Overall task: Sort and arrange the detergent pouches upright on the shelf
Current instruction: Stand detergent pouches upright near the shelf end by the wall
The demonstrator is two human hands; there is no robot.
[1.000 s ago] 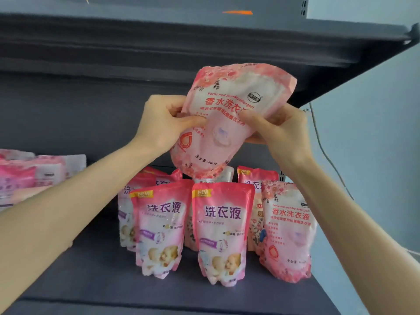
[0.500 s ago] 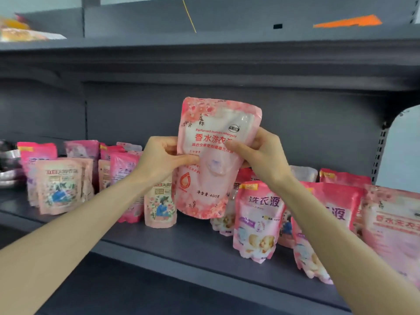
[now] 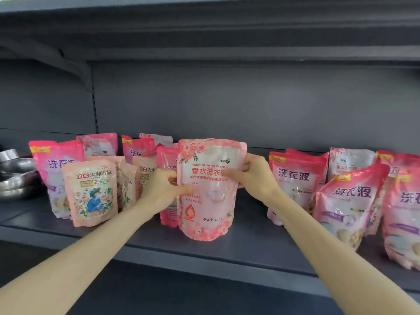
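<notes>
A pink floral detergent pouch (image 3: 208, 201) stands upright with its base on the dark shelf (image 3: 250, 242), near the middle. My left hand (image 3: 162, 189) grips its left edge, thumb across the front. My right hand (image 3: 252, 176) holds its upper right edge, fingers curled behind. Behind and left of it stand several pouches: a peach one with a blue figure (image 3: 91, 192) and a pink one (image 3: 56, 173). On the right stand more pink pouches (image 3: 297, 185), one of them tilted (image 3: 347, 205).
Stacked metal bowls (image 3: 13, 173) sit at the shelf's far left. An upper shelf (image 3: 204, 32) overhangs the pouches. Bare shelf shows between the held pouch and the right group, and along the front edge.
Both hands carried the floral pouch leftwards and down, from in the air to standing on the shelf beside the left group. The view moved left with them.
</notes>
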